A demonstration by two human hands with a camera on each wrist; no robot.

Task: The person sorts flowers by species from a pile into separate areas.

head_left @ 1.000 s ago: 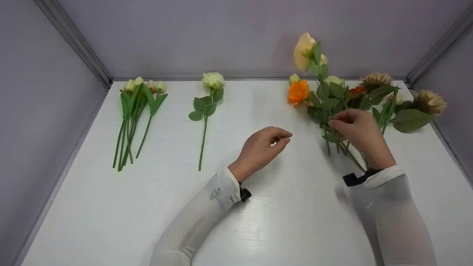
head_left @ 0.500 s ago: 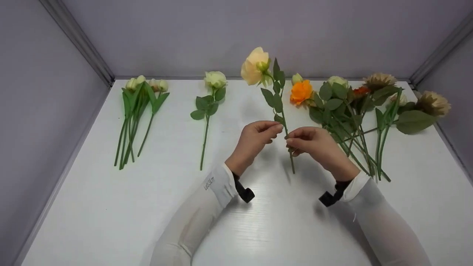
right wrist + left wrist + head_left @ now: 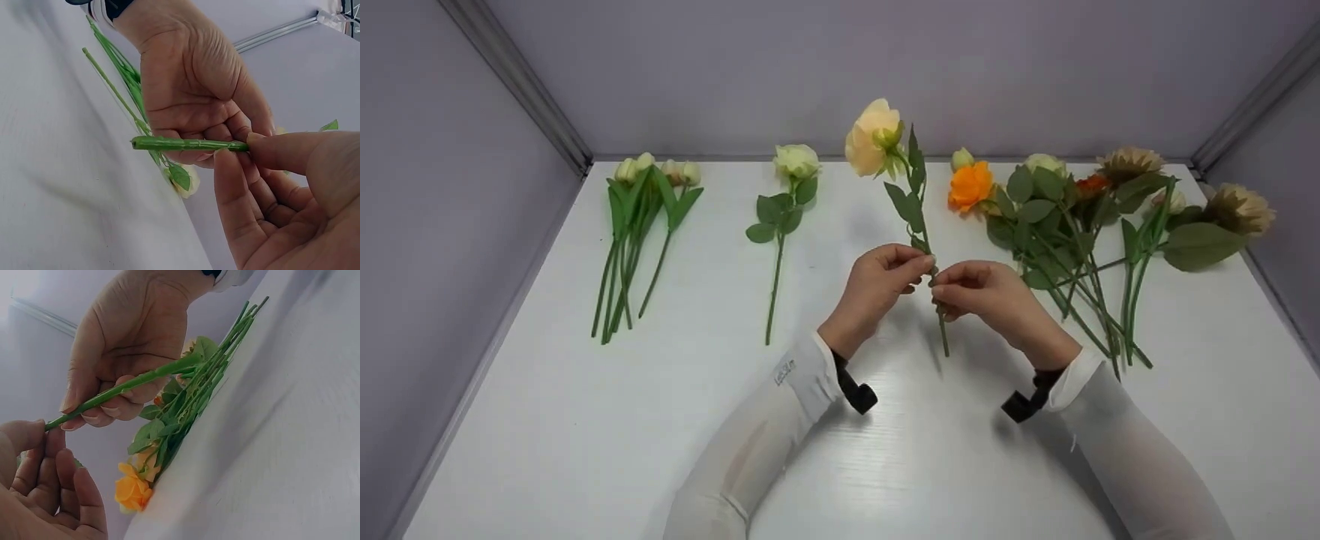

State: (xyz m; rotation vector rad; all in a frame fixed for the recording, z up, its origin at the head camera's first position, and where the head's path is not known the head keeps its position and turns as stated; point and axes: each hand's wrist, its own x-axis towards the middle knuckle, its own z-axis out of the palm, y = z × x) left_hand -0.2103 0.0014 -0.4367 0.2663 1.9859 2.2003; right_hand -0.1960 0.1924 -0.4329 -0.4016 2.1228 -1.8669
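Observation:
A pale yellow rose (image 3: 876, 142) with a leafy green stem stands tilted above the table's middle, its bloom toward the back wall. My left hand (image 3: 877, 285) pinches the stem between thumb and finger just below the leaves. Slightly lower, my right hand (image 3: 997, 300) pinches the same stem, and the bare stem end points down toward me. In the left wrist view the stem (image 3: 129, 385) runs between both hands' fingertips. The right wrist view shows the cut stem end (image 3: 169, 144) sticking out past my right fingers; the bloom is mostly hidden there.
Several pale tulips (image 3: 630, 225) lie at the left of the white table (image 3: 547, 450). A single whitish rose (image 3: 795, 161) lies right of them. On the right is a loose heap with an orange flower (image 3: 970, 187), tan blooms (image 3: 1237, 210) and crossing stems. Grey walls enclose the back and sides.
My right hand has carried the yellow rose left from the right-hand heap to the middle. My left hand, with nothing in it earlier, now pinches the stem too.

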